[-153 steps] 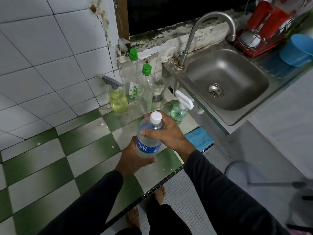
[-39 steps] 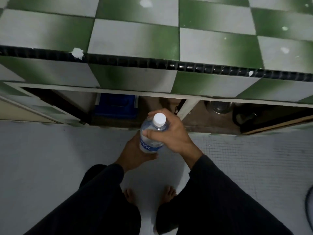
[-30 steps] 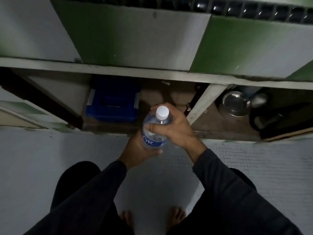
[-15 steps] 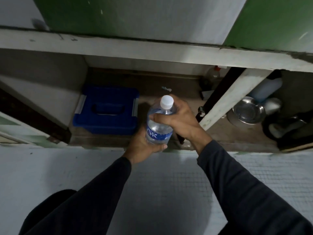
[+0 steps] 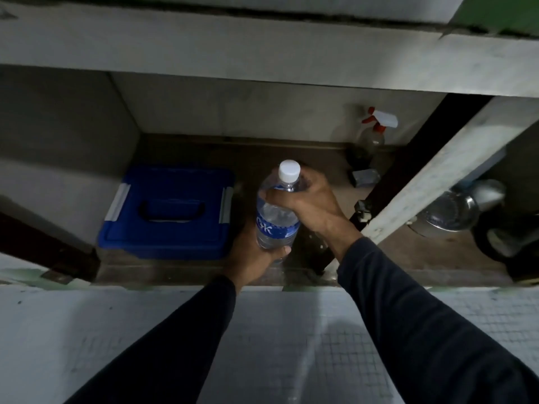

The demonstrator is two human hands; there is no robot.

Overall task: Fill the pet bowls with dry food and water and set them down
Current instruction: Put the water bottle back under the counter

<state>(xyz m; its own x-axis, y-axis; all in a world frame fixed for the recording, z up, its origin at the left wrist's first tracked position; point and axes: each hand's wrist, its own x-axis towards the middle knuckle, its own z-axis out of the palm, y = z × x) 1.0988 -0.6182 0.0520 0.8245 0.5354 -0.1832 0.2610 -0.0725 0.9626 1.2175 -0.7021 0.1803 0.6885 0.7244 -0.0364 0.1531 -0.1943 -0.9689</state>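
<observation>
Open cabinet under counter, wooden shelf [image 5: 186, 269]; pale tiled floor [image 5: 87, 330] in front. Bottle [image 5: 275, 220], capped, over shelf: left hand [image 5: 253, 255] cups its base, right hand [image 5: 309, 199] wraps its shoulder. Blue box [image 5: 166, 211] left of it. Spray bottle [image 5: 372, 135] at back. Steel bowl [image 5: 446, 211] right of the post [image 5: 437, 173].

Water bottle [image 5: 277, 212]: clear plastic, white cap on, blue label round the middle, water inside. Roughly upright, top tipped slightly away. Held in both hands in front of the open under-counter shelf, above its front edge.

Metal bowl [image 5: 449, 212]: steel, shiny, on the shelf in the right compartment, tilted toward the camera.
</observation>
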